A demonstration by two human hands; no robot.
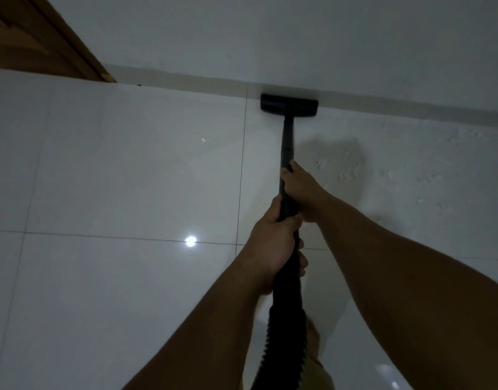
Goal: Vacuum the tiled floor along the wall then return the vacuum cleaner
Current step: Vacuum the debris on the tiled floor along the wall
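Note:
A black vacuum wand (pixel 287 142) runs away from me to a flat black floor head (pixel 289 105), which lies on the glossy white tiled floor (pixel 129 170) right against the skirting of the white wall (pixel 270 38). My right hand (pixel 302 190) grips the wand higher up the tube. My left hand (pixel 273 243) grips it just behind, where the ribbed black hose (pixel 284 319) begins and drops toward my body. The vacuum's body is out of view.
A brown wooden door frame (pixel 45 38) stands at the top left where wall meets floor. Pale dusty patches (pixel 397 170) mark the tiles to the right of the wand. A ceiling light reflection (pixel 190 240) shines on the tiles at the left.

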